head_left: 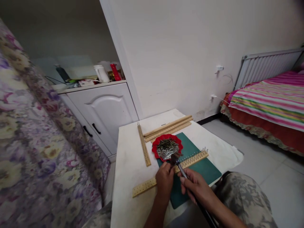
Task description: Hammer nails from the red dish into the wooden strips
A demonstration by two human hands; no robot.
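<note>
Lower centre: gripping the grey-shafted metal hammer (181,169) in my right hand (194,185), I should strike squarely, clear of my left hand (164,178), its hold unclear.

left fingers (165,167) bent forward | right fingers (188,181) curled in grip | 2 forearms (222,205) bare, slanting inward

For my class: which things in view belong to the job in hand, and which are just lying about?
Job in hand:
hammer, in the right hand
nail-studded strip, at the left hand
nails in the red dish
green mat, under the strip
other strips, probably

Just lying about:
white jug, on the cabinet
dark bottle, also there
</note>
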